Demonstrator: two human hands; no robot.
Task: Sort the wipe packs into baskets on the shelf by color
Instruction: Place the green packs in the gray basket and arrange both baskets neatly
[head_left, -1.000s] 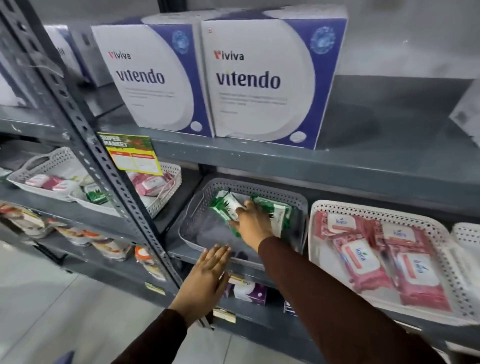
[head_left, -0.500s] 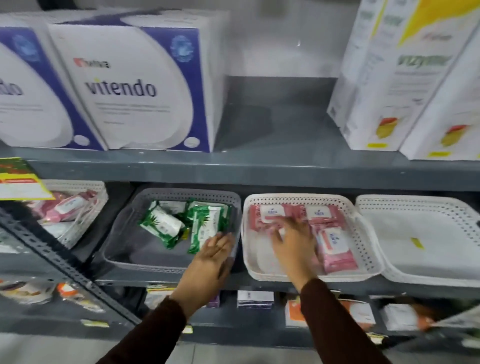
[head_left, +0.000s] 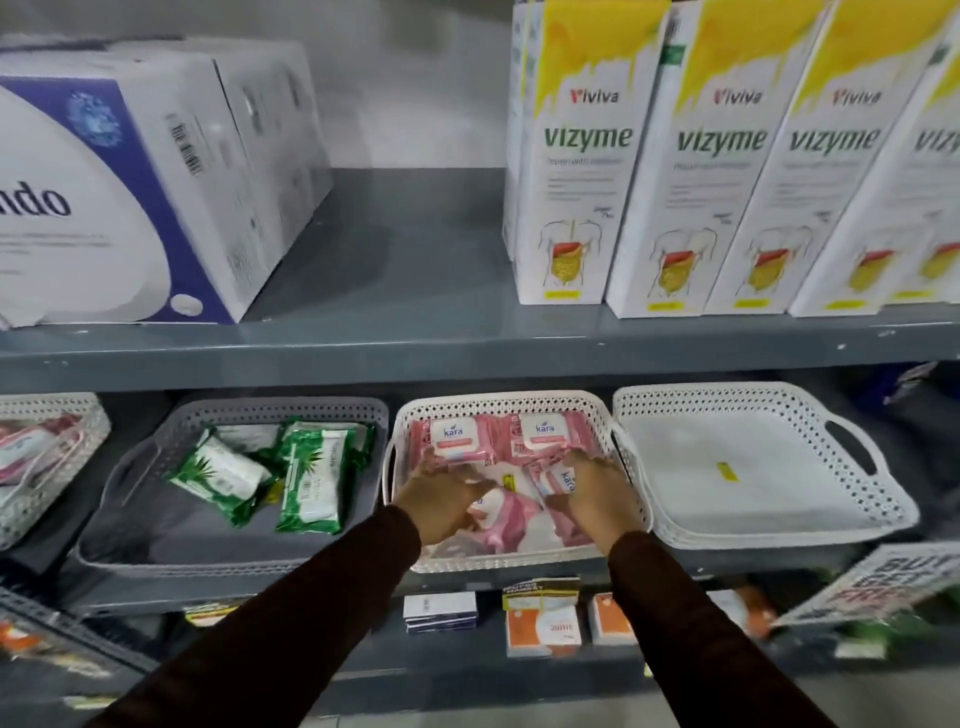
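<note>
Both my hands are inside the white middle basket (head_left: 400, 431), which holds several pink wipe packs (head_left: 462, 436). My left hand (head_left: 441, 493) lies on a pink pack at the basket's front left, fingers curled over it. My right hand (head_left: 597, 486) grips another pink pack (head_left: 558, 478) at the front right. The grey basket (head_left: 156, 551) to the left holds green wipe packs (head_left: 311, 478). A white basket (head_left: 769, 405) on the right has only a small yellow sticker in it.
A clear basket (head_left: 31, 499) with pink packs sits at far left. The shelf above carries white-and-blue boxes (head_left: 130, 208) and tall yellow-topped Vizyme boxes (head_left: 576, 182), overhanging the baskets. The shelf below holds small orange and white boxes (head_left: 540, 623).
The view swung right. My left hand left the grey basket's edge and joined my right hand inside the white basket of pink packs.
</note>
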